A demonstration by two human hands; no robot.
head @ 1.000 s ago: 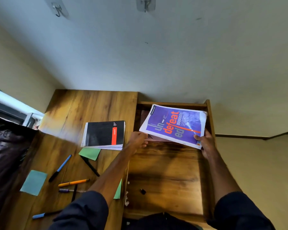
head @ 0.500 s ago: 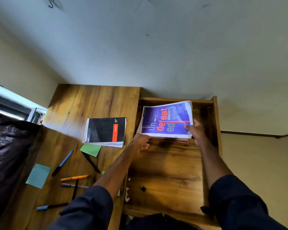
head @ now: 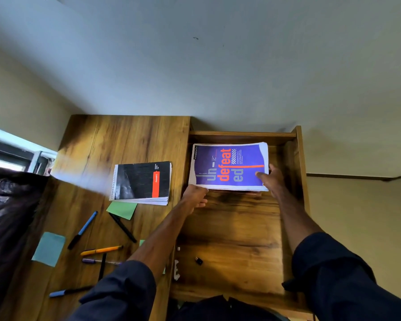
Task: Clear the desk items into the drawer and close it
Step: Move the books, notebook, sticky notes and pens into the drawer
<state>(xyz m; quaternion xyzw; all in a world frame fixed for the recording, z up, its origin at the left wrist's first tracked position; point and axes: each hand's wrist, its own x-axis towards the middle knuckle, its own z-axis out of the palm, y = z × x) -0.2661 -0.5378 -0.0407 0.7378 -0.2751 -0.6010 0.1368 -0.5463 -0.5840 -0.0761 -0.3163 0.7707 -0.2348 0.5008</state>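
From my feed, the wooden drawer [head: 239, 230] stands pulled fully open at the desk's [head: 125, 140] right side. At its far end sits the purple notebook [head: 227, 167], cover up with "undefeated" in orange and grey. I cannot tell whether it lies flat on the drawer floor. Near the drawer's front left corner lies a small black object [head: 198, 260], and some white scraps [head: 177, 269] sit against its left wall.

The right hand [head: 271, 181] grips the notebook's near right corner, thumb on the cover and fingers out of sight beneath. The left hand [head: 195, 198] is curled at the near left corner, holding that edge.

On the desk a black spiral pad [head: 141, 181] lies near the right edge, overlapping a green sticky note [head: 122, 209]. An orange pen [head: 101, 250], a blue pen [head: 82, 230] and a blue sticky note [head: 49, 249] lie toward the front left.
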